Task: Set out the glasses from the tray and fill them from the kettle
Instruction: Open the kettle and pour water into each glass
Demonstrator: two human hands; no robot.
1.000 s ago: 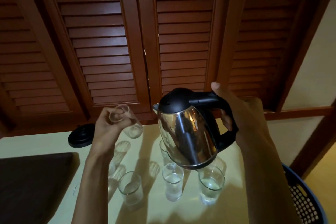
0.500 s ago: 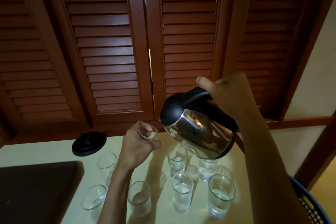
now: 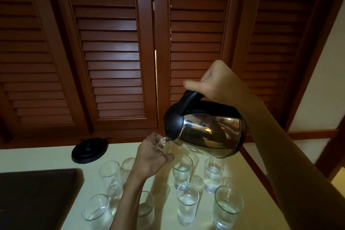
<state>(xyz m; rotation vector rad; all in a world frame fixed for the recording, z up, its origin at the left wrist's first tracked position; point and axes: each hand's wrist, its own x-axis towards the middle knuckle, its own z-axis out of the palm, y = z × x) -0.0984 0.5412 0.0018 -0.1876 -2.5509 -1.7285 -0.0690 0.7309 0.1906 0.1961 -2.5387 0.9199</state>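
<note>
My right hand (image 3: 222, 82) grips the black handle of a steel kettle (image 3: 209, 134), tipped far over to the left. Its spout sits at the rim of a small clear glass (image 3: 162, 143) that my left hand (image 3: 149, 157) holds raised above the table. Water runs from the spout into that glass. Several other glasses stand on the pale table (image 3: 37, 157) below: those on the right, such as one glass (image 3: 226, 209) at the front, hold water, while two on the left (image 3: 110, 175) look empty. A dark tray (image 3: 37, 198) lies at the left.
The kettle's black base (image 3: 89, 150) sits at the back of the table. Brown louvred shutters (image 3: 112, 61) rise behind it. The table's right edge (image 3: 261, 179) runs close to the filled glasses.
The kettle has tipped further toward the left, until its spout met the held glass. My left hand moved right and up with the glass. The view has tilted down.
</note>
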